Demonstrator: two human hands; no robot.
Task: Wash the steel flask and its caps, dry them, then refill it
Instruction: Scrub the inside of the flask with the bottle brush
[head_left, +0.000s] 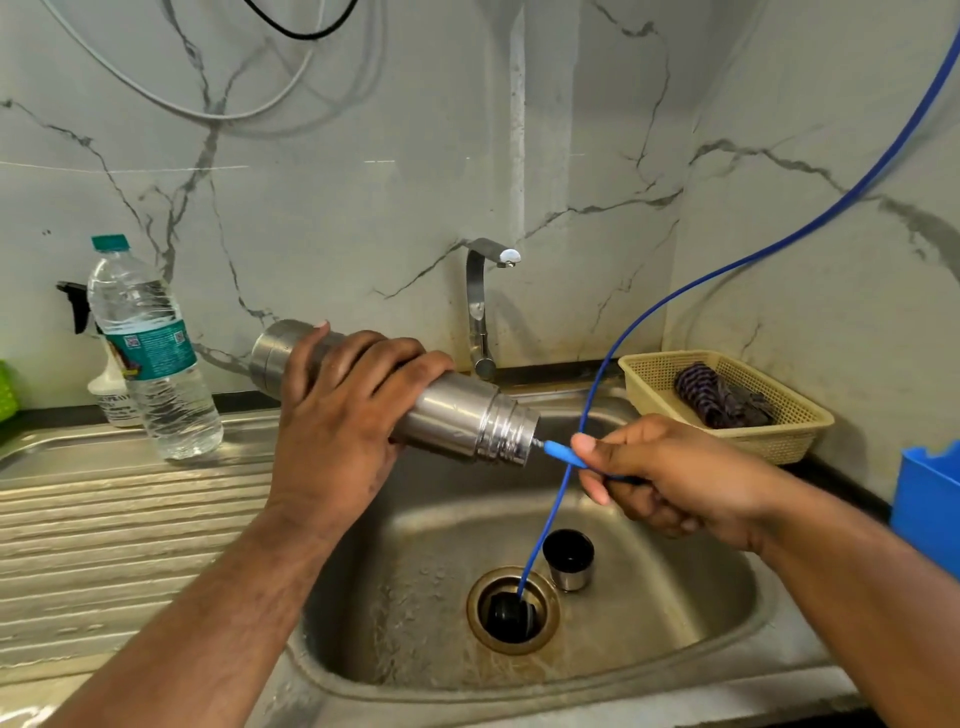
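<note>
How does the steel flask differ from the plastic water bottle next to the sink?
The steel flask is opaque metal; the plastic water bottle is clear. The flask lies tilted in the left hand over the sink; the bottle stands on the draining board, untouched. The flask's mouth is uncapped, with the right hand's blue-handled brush in it; the bottle wears its green cap. Both are tall, round bottles.

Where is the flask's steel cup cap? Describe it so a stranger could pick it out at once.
Look into the steel sink below the tap. On the basin floor, just right of the brass-rimmed drain, the cup cap stands upright, mouth up. It is steel outside and black inside, unlike the all-black inner cap lying in the drain itself.
</note>
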